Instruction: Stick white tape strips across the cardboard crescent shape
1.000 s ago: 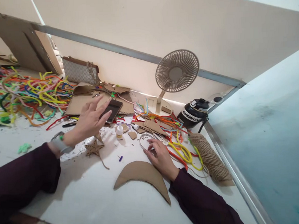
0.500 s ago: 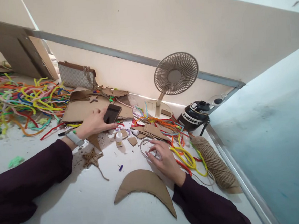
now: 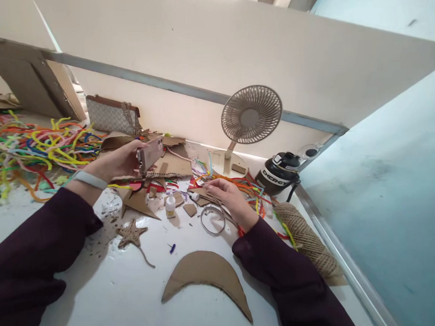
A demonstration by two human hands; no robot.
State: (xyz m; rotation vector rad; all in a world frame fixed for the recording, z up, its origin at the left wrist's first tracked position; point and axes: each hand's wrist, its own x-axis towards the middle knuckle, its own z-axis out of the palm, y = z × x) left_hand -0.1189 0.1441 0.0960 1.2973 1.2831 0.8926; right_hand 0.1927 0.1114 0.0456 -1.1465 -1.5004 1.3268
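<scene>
Holding phone (image 3: 153,154) in left hand (image 3: 123,160), right hand (image 3: 232,200) near hoop (image 3: 202,223)

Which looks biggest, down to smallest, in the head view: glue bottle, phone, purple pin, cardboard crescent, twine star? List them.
1. Cardboard crescent
2. Phone and twine star: too alike to rank, with the phone tilted
3. Glue bottle
4. Purple pin

Left hand (image 3: 123,160) now grips phone (image 3: 152,153), lifted and tilted, beyond white bottle (image 3: 170,206). Right hand (image 3: 233,197) has left ring (image 3: 202,222); fingertips now by cardboard scraps (image 3: 202,200), right of bottle.
</scene>
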